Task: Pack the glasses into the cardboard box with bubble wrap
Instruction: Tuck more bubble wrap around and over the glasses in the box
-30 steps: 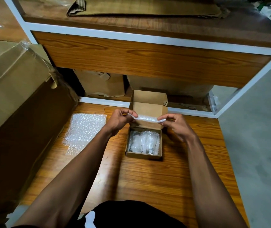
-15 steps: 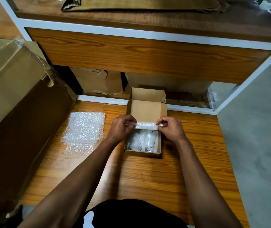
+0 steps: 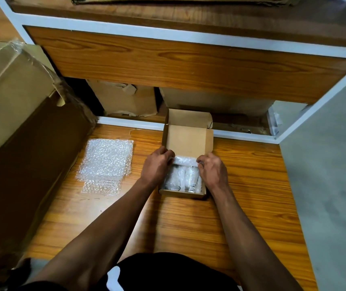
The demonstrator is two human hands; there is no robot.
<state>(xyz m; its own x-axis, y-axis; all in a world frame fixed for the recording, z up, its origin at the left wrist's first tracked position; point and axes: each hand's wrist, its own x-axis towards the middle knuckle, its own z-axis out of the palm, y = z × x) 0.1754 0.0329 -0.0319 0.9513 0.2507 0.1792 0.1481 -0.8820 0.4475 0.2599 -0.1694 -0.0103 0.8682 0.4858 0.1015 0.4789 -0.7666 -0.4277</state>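
A small cardboard box (image 3: 181, 193) sits open on the wooden table, its lid (image 3: 189, 139) standing up at the back. Clear glasses (image 3: 191, 179) lie side by side inside it. A folded strip of bubble wrap (image 3: 185, 160) stretches across the back of the box, over the far ends of the glasses. My left hand (image 3: 156, 168) pinches its left end and my right hand (image 3: 212, 171) pinches its right end, both hands low over the box walls.
A stack of bubble wrap sheets (image 3: 106, 162) lies on the table (image 3: 189, 223) left of the box. A large brown carton (image 3: 21, 143) stands along the left edge. A wooden shelf (image 3: 189, 66) overhangs the back, with cartons underneath. Grey floor (image 3: 331, 185) lies to the right.
Both hands have lowered the bubble wrap strip from in front of the lid down into the back of the box, and moved closer together.
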